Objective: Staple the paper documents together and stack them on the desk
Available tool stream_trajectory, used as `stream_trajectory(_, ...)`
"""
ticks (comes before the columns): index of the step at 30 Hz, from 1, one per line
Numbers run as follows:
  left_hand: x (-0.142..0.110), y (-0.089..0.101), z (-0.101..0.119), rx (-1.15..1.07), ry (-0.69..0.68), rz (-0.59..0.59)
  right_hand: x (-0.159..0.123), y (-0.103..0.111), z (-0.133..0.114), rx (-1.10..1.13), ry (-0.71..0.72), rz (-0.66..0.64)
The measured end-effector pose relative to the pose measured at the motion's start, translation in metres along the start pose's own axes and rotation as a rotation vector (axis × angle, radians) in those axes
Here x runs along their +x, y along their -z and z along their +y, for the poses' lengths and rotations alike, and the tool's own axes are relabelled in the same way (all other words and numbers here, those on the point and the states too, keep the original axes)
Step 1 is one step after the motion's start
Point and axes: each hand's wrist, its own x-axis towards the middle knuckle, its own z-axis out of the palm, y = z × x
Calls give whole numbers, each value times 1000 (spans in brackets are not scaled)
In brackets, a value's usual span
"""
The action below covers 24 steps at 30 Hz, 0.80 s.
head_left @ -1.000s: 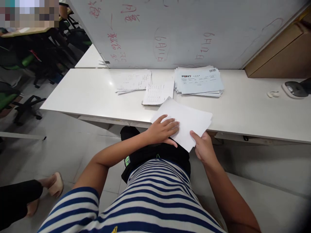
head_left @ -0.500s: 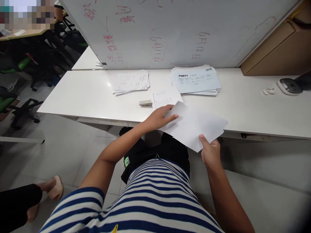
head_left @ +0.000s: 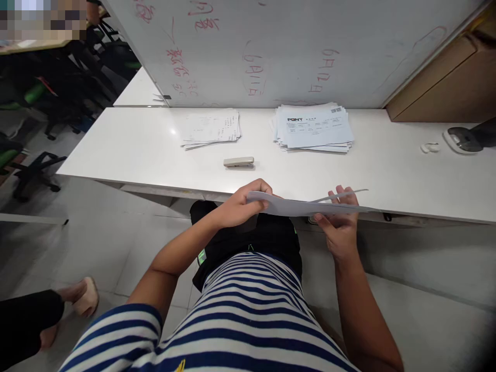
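Observation:
Several white paper sheets (head_left: pixel 290 205) are held nearly edge-on above the front edge of the desk. My left hand (head_left: pixel 246 204) pinches their left end between thumb and fingers. At the right end, my right hand (head_left: pixel 341 222) grips them, thumb on the near side and fingers behind. One sheet stands a little apart from the others near the right fingers. Beyond my left hand, a beige stapler (head_left: pixel 239 163) lies on the desk. Farther back are a pile of printed slips (head_left: pixel 211 127) on the left and a thicker stack of pale blue printed forms (head_left: pixel 315 129) on the right.
A whiteboard (head_left: pixel 287 51) with red writing stands along the back of the white desk (head_left: pixel 135 150). At the right are a cardboard box (head_left: pixel 437 77), a computer mouse (head_left: pixel 463 139) and a small white object (head_left: pixel 430 148). Another person's leg (head_left: pixel 31 323) shows at lower left.
The sheet that lay beside the stapler is off the desk, so the whole stapler shows. The papers in my hands have turned from flat to nearly edge-on.

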Motion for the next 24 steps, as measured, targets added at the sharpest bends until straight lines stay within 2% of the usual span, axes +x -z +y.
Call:
stream_trajectory(2, -1, 4, -8, -80, 20, 59, 6, 7, -10, -26, -34, -170)
stream_trajectory(4, 0, 6, -14, -158, 60, 122, 8, 13, -19, -99, -132, -254)
stream_trajectory(7, 4, 3, -18, -288, 214, 242, 5, 18, -25, -224, -259, -192)
stream_trajectory(9, 9, -2, -19, -383, 327, 309, 1, 18, -25, -243, -286, -132)
stream_trajectory(14, 14, -13, -19, -493, 429, 321, -6, 11, -29, -252, -287, -105)
stream_trajectory(18, 15, -12, -23, -420, 436, 344, -6, 8, -37, -408, -332, -173)
stream_trajectory(21, 17, -12, -35, -281, 368, 368, -5, 8, -42, -544, -272, -195)
stream_trajectory(22, 18, -14, -39, -205, 304, 416, -5, 8, -42, -591, -215, -158)
stream_trajectory(24, 18, -18, -43, -33, 129, 557, -7, 6, -44, -687, -43, -2)
